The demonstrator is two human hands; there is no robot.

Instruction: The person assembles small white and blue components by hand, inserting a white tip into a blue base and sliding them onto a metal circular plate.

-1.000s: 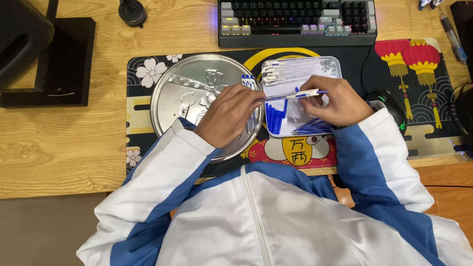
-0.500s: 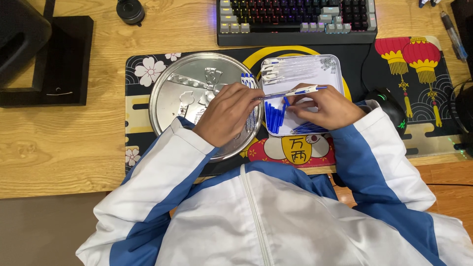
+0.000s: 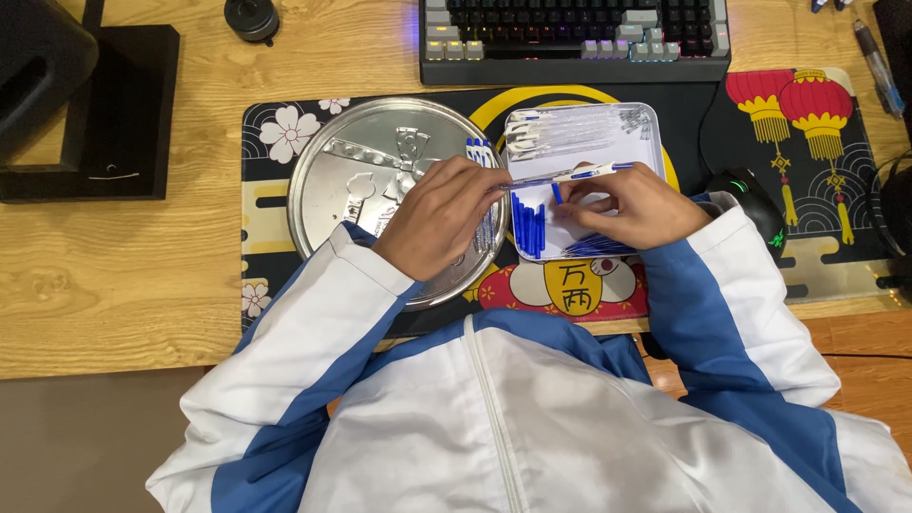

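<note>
A pen (image 3: 570,176) with a clear barrel and blue ends lies level between my two hands. My left hand (image 3: 439,217) grips its left end over the edge of a round silver tray (image 3: 328,185). My right hand (image 3: 622,202) pinches its middle above a white rectangular tray (image 3: 646,123). In that tray lie blue pen parts (image 3: 529,226) at the front and clear barrels (image 3: 560,133) at the back. Several finished pens (image 3: 478,152) rest on the round tray's right rim.
A dark desk mat (image 3: 807,152) with red lanterns covers the wooden desk. A keyboard (image 3: 575,38) sits at the back, a black mouse (image 3: 750,204) right of my right hand, a black monitor stand (image 3: 95,114) at the left, and a pen (image 3: 874,52) at the far right.
Both hands have shifted slightly toward me and together, and the pen between them now lies lower over the white tray.
</note>
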